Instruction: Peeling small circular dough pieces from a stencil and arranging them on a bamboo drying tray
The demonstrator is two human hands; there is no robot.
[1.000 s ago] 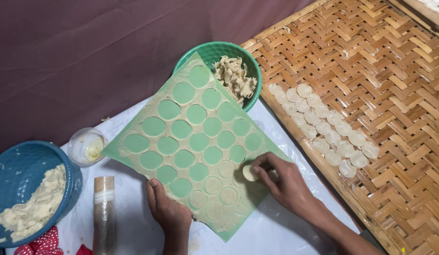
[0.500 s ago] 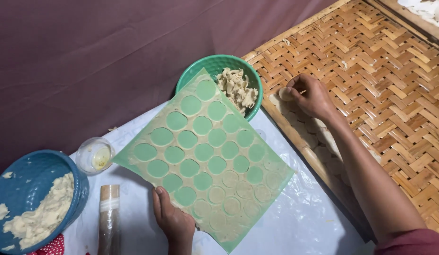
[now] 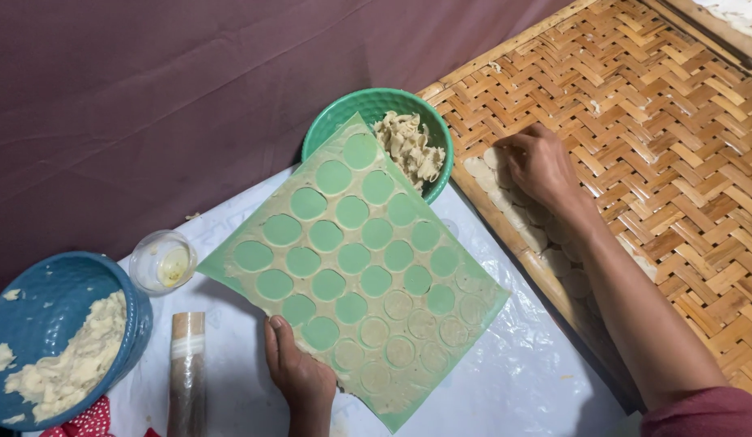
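Resting on the woven bamboo tray (image 3: 675, 137), beside the green mat (image 3: 355, 263), the dough discs (image 3: 505, 194) are now covered by the right hand (image 3: 542, 166), moved there from the mat; its grip cannot be told. The left hand (image 3: 299, 372) is pressed flat at the mat's near edge, grasping nothing.

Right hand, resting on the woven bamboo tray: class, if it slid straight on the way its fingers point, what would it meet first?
The right hand points up-left, so probably the row of dough discs at its fingertips, then the tray's rim.

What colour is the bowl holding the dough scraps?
Green bowl, clearest in the head view.
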